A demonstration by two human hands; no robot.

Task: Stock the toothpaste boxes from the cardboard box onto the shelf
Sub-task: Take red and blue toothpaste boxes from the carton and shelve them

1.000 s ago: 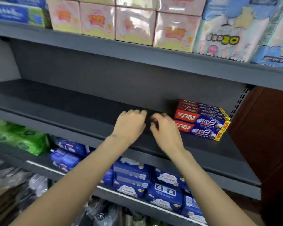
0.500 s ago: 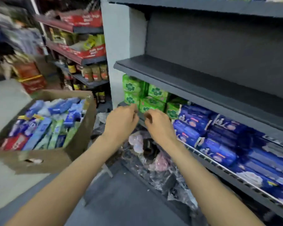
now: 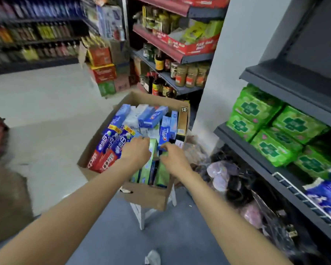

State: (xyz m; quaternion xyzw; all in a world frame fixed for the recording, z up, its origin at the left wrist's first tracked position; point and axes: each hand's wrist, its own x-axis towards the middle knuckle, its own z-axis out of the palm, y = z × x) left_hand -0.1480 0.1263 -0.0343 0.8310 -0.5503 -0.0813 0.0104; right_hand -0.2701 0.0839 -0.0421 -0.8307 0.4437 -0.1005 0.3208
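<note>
While both my arms reach forward and down, my left hand point(image 3: 136, 150) hovers over the middle of the cardboard box point(image 3: 147, 196), back upward, fingers loosely bent; I cannot tell whether they touch anything. My right hand point(image 3: 173, 157) is just beside it, fingers curled down toward a blue toothpaste box point(image 3: 164, 133); motion blur hides whether it pinches it. Under and between my hands stand green toothpaste boxes point(image 3: 151, 165), packed on end. To the left of my left hand lie red and blue toothpaste boxes point(image 3: 108, 150), side by side, slanting. More pale blue boxes point(image 3: 147, 116) fill the far end. The cardboard box sits open on a white stool point(image 3: 139, 213), on a grey floor point(image 3: 107, 236). To my right is a dark grey shelf point(image 3: 287, 85), with green packs point(image 3: 271, 129) on the level below and blue packs point(image 3: 327, 196) nearer me. Ahead, shelves hold jars and bottles point(image 3: 189, 73).
</note>
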